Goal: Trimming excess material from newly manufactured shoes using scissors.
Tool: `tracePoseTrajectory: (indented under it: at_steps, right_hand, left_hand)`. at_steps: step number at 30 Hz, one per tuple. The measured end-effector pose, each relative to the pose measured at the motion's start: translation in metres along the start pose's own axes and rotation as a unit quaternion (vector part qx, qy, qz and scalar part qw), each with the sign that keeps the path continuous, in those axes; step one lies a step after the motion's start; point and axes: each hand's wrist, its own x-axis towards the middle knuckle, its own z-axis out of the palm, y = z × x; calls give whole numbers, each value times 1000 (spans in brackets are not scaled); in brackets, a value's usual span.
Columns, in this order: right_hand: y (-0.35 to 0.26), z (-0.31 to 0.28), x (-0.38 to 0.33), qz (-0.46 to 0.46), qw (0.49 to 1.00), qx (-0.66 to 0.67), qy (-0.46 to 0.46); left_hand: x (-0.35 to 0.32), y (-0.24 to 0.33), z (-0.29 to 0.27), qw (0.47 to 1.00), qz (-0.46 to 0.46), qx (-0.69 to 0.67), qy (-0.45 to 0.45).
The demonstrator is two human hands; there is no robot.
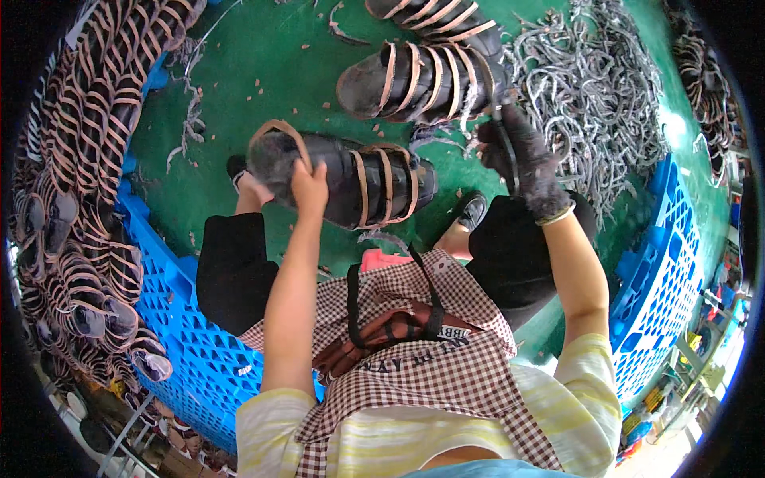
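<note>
My bare left hand (308,190) is closed on the toe end of a stack of black sandals (343,182) with tan straps, its fingers by the front strap. That stack lies crosswise in front of my knees. My right hand (526,159) wears a dark, worn glove and is closed round a slim metal tool (505,147); its exact kind I cannot make out. The tool's upper end comes near a second strapped sandal stack (430,81) farther off. Another such stack (438,17) lies behind it, partly cut off by the view's edge.
A big heap of grey shredded strips (590,88) lies at the right on the green floor (271,48). Blue plastic pallets (187,319) flank me on both sides. Piled strapped sandals (88,159) fill the left. Loose grey scraps (191,127) and small tan bits dot the floor.
</note>
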Motion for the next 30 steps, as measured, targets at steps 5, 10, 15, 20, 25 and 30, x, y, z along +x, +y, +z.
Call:
tracePoseTrajectory:
  at_steps: [5, 10, 15, 20, 25, 30]
  right_hand:
    - [-8, 28, -3, -255, 881, -397, 34]
    - [-8, 1, 6, -224, 890, -382, 105]
    - [-1, -1, 12, -164, 957, -209, 117]
    - [6, -3, 26, -186, 872, -450, 57]
    - [-10, 12, 19, -254, 812, -523, 55]
    - [-23, 54, -1, -415, 669, -615, -40]
  left_hand:
    - [-18, -131, 80, 967, -129, -141, -170]
    - [-9, -38, 99, 974, 69, 215, 8]
    - [102, 41, 157, 978, 210, 12, -11]
    - [186, 30, 200, 957, 49, -135, -252]
    - [133, 46, 103, 957, 42, -202, -202]
    - [71, 128, -30, 835, -34, -484, -258]
